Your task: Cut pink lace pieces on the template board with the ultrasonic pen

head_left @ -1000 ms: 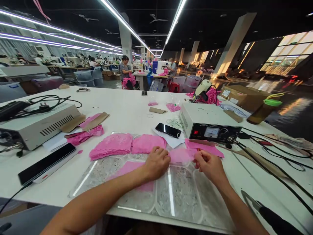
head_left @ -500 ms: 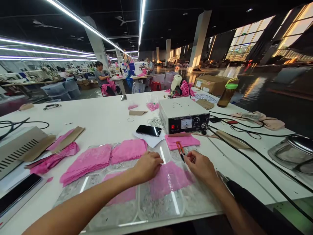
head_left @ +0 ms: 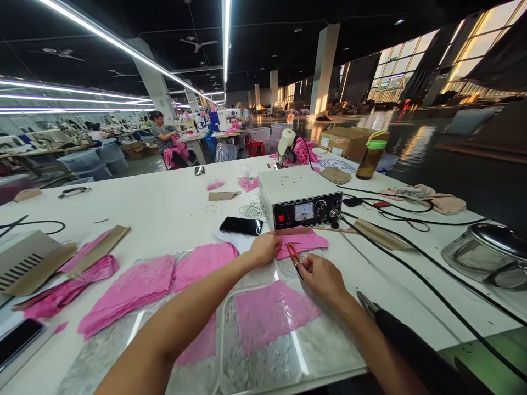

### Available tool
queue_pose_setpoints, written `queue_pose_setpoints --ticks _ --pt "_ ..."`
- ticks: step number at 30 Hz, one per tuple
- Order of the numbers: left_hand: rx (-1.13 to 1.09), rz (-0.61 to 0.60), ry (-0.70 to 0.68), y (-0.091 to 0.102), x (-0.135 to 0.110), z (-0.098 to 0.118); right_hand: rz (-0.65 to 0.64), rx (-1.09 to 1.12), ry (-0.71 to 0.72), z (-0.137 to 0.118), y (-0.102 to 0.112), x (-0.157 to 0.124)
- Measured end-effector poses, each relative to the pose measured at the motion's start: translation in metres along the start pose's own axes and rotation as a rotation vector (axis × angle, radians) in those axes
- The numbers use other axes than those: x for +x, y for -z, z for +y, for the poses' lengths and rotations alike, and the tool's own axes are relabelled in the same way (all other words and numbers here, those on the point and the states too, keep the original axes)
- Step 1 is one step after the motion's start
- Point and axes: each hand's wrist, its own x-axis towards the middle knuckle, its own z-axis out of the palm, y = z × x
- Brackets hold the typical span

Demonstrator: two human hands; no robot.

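Observation:
My left hand [head_left: 264,248] is closed at the left edge of a small stack of pink fabric pieces [head_left: 310,241], pinching the cloth; its fingertips are partly hidden. Beside it, my right hand [head_left: 323,275] has thumb and fingers around the lower end of orange-handled thread snips [head_left: 292,252], whose handle loop lies over the pink stack. Nearer to me, a single pink piece [head_left: 272,315] lies flat on a clear plastic sheet [head_left: 329,351] with a shiny surface. Further left are two piles of pink pieces [head_left: 132,291].
A white machine box [head_left: 302,184] with dial and knobs stands behind the hands, its black cable [head_left: 395,260] running right. Left of it lies a phone [head_left: 241,225]. At right are a clear lidded container [head_left: 486,255], a dark-sleeved tool [head_left: 395,323] and a bottle [head_left: 370,160].
My left hand has moved forward from above the flat pink piece to the pink stack by the machine. My right hand stays at the snips. The view has shifted slightly.

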Motion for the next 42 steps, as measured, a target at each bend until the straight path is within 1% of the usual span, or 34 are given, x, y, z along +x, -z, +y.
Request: queue_pose_setpoints --ticks 6,11,14,20,27,35,39,42 --pt "-0.091 -0.046 0.058 0.005 0.01 -0.006 -0.005 0.217 -0.054 0.012 0.003 0.003" --pt "-0.175 -0.078 0.116 0.01 0.02 -0.011 -0.008 0.414 -0.041 0.023 0.007 0.004" --pt "-0.215 -0.088 0.137 0.011 0.023 -0.013 -0.019 0.468 -0.037 0.026 0.006 0.005" --pt "-0.266 -0.098 0.145 0.014 0.026 -0.014 0.019 0.438 -0.043 0.024 0.002 0.01" --pt "-0.271 -0.119 0.138 0.017 0.024 -0.013 0.058 0.368 -0.065 0.017 0.001 0.013" --pt "-0.273 -0.141 0.101 0.02 0.02 -0.014 0.058 0.347 -0.06 0.016 0.003 0.013" --pt "-0.239 -0.156 0.073 0.02 0.017 -0.01 0.05 0.34 -0.061 0.016 0.004 0.013" --pt "-0.204 -0.143 0.074 0.018 0.016 -0.005 0.045 0.333 -0.069 0.015 0.004 0.013"
